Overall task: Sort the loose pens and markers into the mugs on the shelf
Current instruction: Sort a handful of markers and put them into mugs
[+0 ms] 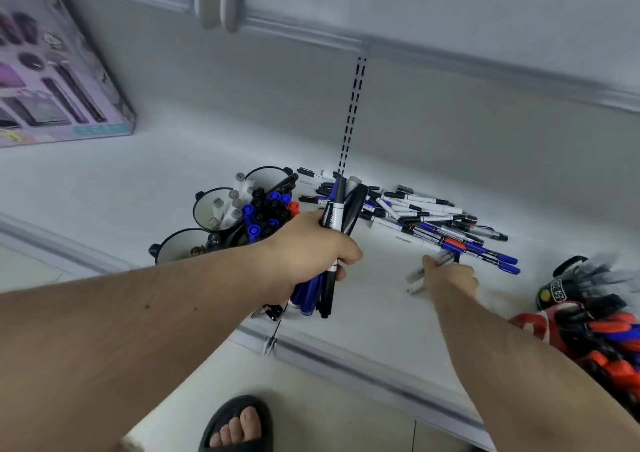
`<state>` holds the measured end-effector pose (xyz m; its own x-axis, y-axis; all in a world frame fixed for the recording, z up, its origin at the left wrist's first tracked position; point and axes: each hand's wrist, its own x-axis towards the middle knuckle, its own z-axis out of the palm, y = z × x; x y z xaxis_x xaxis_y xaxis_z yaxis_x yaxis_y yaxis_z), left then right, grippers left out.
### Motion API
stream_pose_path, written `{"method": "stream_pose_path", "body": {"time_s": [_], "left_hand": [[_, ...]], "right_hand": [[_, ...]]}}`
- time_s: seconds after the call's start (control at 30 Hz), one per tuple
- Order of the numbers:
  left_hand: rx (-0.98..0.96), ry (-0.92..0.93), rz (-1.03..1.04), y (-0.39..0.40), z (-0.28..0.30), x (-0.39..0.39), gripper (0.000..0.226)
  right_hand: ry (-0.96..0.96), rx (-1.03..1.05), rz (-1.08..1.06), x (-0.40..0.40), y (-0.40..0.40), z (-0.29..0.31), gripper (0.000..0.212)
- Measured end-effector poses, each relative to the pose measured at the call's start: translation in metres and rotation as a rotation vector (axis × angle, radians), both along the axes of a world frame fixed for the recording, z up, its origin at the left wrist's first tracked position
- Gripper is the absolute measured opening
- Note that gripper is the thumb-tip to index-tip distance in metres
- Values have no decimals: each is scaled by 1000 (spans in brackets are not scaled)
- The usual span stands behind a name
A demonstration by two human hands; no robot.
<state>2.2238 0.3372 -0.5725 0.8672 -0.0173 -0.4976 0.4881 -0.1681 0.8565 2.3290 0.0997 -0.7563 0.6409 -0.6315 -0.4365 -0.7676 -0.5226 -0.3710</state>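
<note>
- The left hand (311,244) is wrapped tight round a bundle of black and blue markers (334,244), held upright above the front of the white shelf (121,181); their lower ends stick out below the fist.
- The right hand (448,273) reaches to the near edge of the loose pile, its fingers curled on a blurred grey-and-black marker (427,271); motion blur hides whether more than one is pinched.
- The two hands are apart, with bare shelf between them.
- The loose heap of white-bodied, black-capped and blue-capped pens and markers (429,216) lies on the shelf behind and to the right of the left hand, reaching back toward the wall.
- Three dark, round mugs (214,209) stand clustered just left of the left hand; the nearest one (180,244) looks mostly unfilled, while capped markers crowd the space between them.
- At the far right sits a blurred heap of red, black and blue objects (595,323), too smeared to name.
- A lilac boxed set (52,71) leans at the far left of the shelf.
- Judged step: gathering, with the left hand as the store and the right as the picker.
- The next move likely calls for lifting the pinched marker clear of the pile without dragging neighbours, then passing it to the bundle or dropping it into a mug by kind.
</note>
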Motion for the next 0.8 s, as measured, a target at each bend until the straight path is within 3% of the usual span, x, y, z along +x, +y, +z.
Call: {"method": "stream_pose_path", "body": {"time_s": [0.07, 0.27, 0.33, 0.43, 0.53, 0.63, 0.8], "left_hand": [[1, 10, -3, 2, -3, 1, 23], [90, 8, -63, -1, 1, 1, 20], [89, 26, -70, -5, 3, 0, 18], [23, 71, -106, -15, 9, -5, 12], [-71, 110, -117, -26, 23, -15, 6], [-154, 142, -105, -38, 41, -28, 13], [-400, 143, -96, -57, 78, -57, 15]], "right_hand": [[3, 3, 97, 4, 4, 0, 37], [166, -90, 449, -45, 2, 14, 11], [159, 114, 439, -57, 4, 29, 9], [-2, 531, 232, -69, 18, 77, 9], [-86, 681, 285, -95, 39, 144, 3], [-117, 872, 259, -126, 47, 200, 14], [-218, 932, 262, -165, 39, 268, 21]]}}
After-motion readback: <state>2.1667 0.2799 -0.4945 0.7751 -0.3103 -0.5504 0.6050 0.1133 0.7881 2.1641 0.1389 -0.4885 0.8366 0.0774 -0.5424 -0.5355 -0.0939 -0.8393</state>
